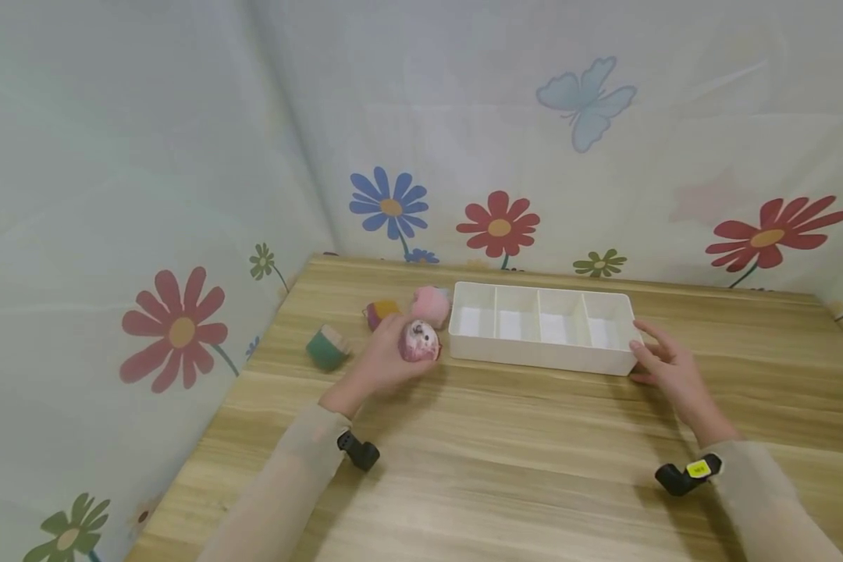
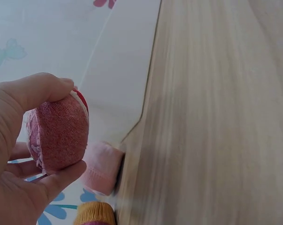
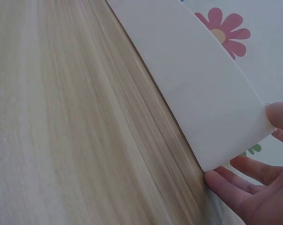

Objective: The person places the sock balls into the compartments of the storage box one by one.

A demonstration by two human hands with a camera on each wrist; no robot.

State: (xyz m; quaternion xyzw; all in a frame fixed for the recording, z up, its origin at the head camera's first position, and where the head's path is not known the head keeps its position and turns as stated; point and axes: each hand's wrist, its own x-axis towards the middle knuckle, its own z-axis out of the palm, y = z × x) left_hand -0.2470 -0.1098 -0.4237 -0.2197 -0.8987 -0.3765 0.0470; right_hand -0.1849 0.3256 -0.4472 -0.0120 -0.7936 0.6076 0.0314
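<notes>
A pinkish-red rolled bundle [image 1: 420, 341] with a patterned end is pinched between the thumb and fingers of my left hand [image 1: 382, 361], left of the white box. In the left wrist view the bundle [image 2: 62, 133] shows fuzzy red fabric with a white and red edge. The white box [image 1: 534, 352] has several compartments in a row, with no items visible inside. My right hand [image 1: 674, 380] touches the box's right end, thumb at the rim and fingers lower down, as the right wrist view also shows.
A pink bundle [image 1: 432, 305] lies against the box's left end. Behind my left hand is a yellow and purple bundle [image 1: 381, 312], and farther left a green and beige one [image 1: 326, 349]. A flowered curtain [image 1: 421, 133] rises behind the wooden table [image 1: 506, 453].
</notes>
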